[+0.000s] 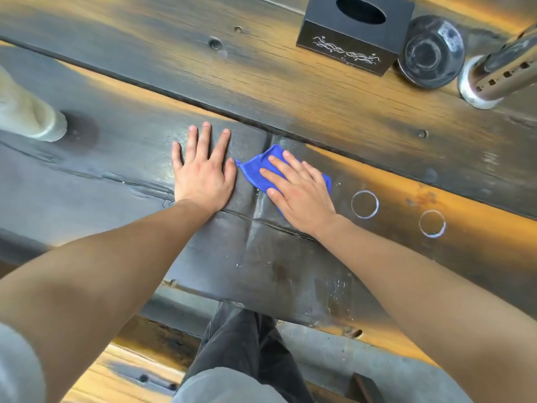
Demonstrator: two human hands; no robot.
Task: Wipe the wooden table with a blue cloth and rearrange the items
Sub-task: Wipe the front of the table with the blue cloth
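Two white rings (365, 204) lie just right of our right hand (302, 193), flat on the blue cloth (255, 170); left hand (203, 173) rests spread on the worktop (290, 97).

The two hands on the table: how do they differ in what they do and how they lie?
The left hand lies flat on the bare wooden table, its fingers pointing away from the person; the right hand presses on the blue cloth, its fingers slanting toward the left hand. The left hand holds nothing; the right hand covers most of the cloth. Both are open, palm down.
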